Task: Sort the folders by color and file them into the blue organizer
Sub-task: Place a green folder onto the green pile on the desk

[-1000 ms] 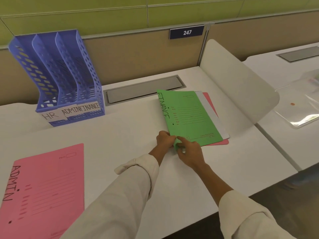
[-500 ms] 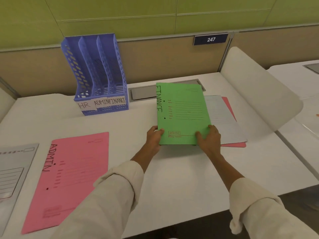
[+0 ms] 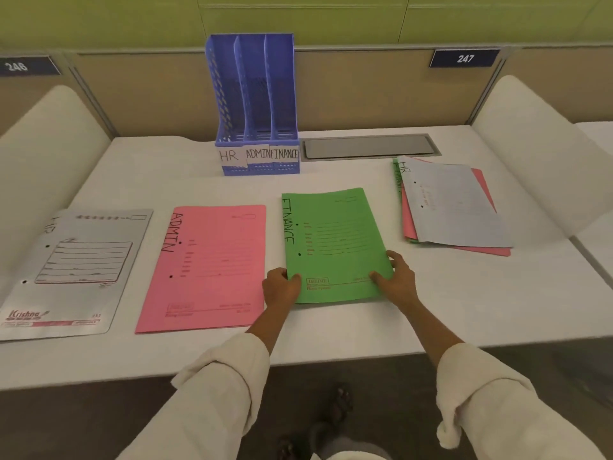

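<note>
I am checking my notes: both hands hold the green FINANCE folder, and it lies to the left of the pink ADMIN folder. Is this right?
Not quite. In the head view both hands, left hand and right hand, hold the green FINANCE folder, but it lies to the right of the pink ADMIN folder.

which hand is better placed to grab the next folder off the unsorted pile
Right, probably. The right hand rests at the green FINANCE folder's right corner, on the side where the unsorted pile lies. The left hand would have to cross over the green folder.
</note>
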`<action>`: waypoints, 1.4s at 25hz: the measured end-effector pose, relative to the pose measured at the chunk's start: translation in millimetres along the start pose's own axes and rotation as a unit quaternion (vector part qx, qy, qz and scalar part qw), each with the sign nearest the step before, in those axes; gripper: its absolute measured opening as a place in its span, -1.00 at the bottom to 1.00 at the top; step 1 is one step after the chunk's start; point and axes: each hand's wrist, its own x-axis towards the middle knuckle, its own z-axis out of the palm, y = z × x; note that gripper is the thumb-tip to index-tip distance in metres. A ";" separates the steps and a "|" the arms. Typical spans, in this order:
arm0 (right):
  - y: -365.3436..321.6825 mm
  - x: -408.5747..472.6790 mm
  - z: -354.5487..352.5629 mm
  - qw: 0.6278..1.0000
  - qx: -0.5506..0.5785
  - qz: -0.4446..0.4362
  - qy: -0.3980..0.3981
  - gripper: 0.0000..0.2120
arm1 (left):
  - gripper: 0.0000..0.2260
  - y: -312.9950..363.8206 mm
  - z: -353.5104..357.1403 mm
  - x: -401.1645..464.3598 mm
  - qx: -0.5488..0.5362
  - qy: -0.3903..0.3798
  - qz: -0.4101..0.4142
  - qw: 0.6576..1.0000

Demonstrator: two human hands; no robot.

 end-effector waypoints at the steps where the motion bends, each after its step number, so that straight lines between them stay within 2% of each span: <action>1: 1.6 -6.6 6.5 1.000 -0.022 0.002 0.008 -0.39 | -0.86 -4.9 0.2 -4.0 0.031 0.008 0.007 0.999; 8: -3.2 -24.9 25.0 0.991 -0.113 0.065 0.028 -0.42 | -0.77 -15.2 0.2 -23.8 0.192 0.022 0.084 0.978; 10: -3.5 -31.0 24.6 0.982 -0.172 0.070 0.024 -0.47 | -0.76 -18.5 0.8 -30.8 0.221 0.027 0.111 0.969; 12: -2.1 -38.0 25.4 0.968 -0.246 0.050 0.012 -0.50 | -0.72 -22.8 2.5 -35.9 0.229 0.037 0.138 0.963; 14: 2.3 -44.5 29.5 0.954 -0.300 -0.008 0.003 -0.46 | -0.63 -27.5 5.5 -41.2 0.266 0.039 0.173 0.948; 16: 9.6 -49.8 34.3 0.935 -0.349 -0.068 -0.012 -0.42 | -0.63 -29.6 9.4 -46.1 0.329 0.049 0.205 0.921; 18: 14.2 -51.2 35.0 0.927 -0.365 -0.082 -0.024 -0.41 | -0.63 -22.3 12.8 -47.2 0.352 0.068 0.217 0.908; 24: 16.5 -33.8 9.1 0.946 -0.312 -0.084 0.009 -0.42 | -0.58 22.2 39.3 -37.5 0.315 0.023 0.257 0.913; 29: 26.7 12.1 -29.5 0.958 -0.267 -0.086 0.066 -0.44 | -0.74 73.2 95.7 -28.4 0.225 -0.037 0.296 0.928; 32: 39.4 47.0 -52.0 0.963 -0.244 -0.071 0.087 -0.40 | -0.80 110.5 149.0 -20.9 0.203 -0.098 0.285 0.931; 35: 47.2 85.5 -65.0 0.961 -0.249 -0.076 0.095 -0.32 | -0.72 153.5 201.6 -7.5 0.192 -0.147 0.254 0.936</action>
